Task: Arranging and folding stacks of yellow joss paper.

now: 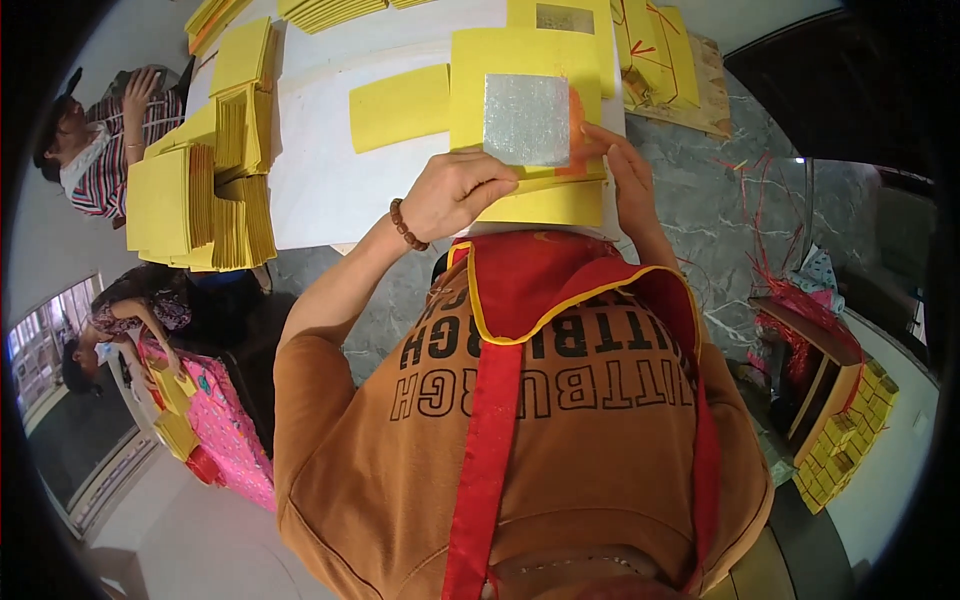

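Observation:
A yellow paper sheet (495,60) with a silver foil square (526,119) lies on top of a small stack on the white table (320,170). My left hand (455,192), with a bead bracelet on the wrist, is curled with its fingers pressing the near edge of the sheet just below the foil. My right hand (628,170) touches the sheet's right edge, fingertips beside an orange strip next to the foil. A loose yellow sheet (400,106) lies to the left of the stack.
Tall stacks of yellow paper (205,200) stand at the table's left edge, more at the far side (330,12). A board with yellow sheets and red string (665,60) sits at the right. Two other people (100,140) (130,320) are at the left. A crate of yellow bundles (845,430) stands lower right.

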`<act>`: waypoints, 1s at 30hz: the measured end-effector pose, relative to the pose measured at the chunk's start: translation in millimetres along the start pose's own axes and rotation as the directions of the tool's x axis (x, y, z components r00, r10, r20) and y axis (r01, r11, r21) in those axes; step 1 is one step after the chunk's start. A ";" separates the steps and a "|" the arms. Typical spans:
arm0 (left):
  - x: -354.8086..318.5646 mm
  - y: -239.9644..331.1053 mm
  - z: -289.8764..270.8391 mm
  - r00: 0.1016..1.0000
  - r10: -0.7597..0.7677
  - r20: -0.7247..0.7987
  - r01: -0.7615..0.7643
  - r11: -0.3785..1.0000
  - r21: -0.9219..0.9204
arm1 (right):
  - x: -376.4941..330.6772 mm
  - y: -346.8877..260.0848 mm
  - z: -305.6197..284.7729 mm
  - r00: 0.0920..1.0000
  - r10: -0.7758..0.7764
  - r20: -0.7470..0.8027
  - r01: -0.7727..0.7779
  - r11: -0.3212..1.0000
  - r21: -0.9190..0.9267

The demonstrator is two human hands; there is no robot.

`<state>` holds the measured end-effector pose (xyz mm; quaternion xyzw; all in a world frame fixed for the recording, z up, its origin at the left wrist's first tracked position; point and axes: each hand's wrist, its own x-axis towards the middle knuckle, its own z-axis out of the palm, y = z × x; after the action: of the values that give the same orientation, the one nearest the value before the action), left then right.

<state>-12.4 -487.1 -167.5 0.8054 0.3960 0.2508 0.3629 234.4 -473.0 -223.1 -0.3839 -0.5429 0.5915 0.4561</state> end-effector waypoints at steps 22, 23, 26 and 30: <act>2.9 -5.2 -6.7 0.967 -0.251 0.044 0.252 0.915 -0.316 | -1.0 10.1 -1.8 0.989 -0.107 0.100 0.137 0.922 -0.361; 4.3 -0.4 -14.5 0.992 -0.103 0.066 0.117 0.956 -0.270 | -0.6 18.4 -5.1 0.991 -0.113 0.077 0.130 0.954 -0.271; 6.9 -1.8 -41.0 0.988 0.154 -0.017 -0.155 0.979 -0.132 | 0.9 23.8 -4.6 0.998 -0.065 -0.006 0.064 0.992 -0.111; 1.5 -34.7 -31.0 0.993 0.096 -0.063 -0.074 0.958 0.279 | 3.2 16.2 1.7 0.997 -0.035 -0.072 0.023 0.988 -0.155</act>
<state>-48.8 -459.2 -175.6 0.8542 0.4055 0.2389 0.2209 230.0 -470.3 -238.8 -0.4319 -0.5752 0.5262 0.4536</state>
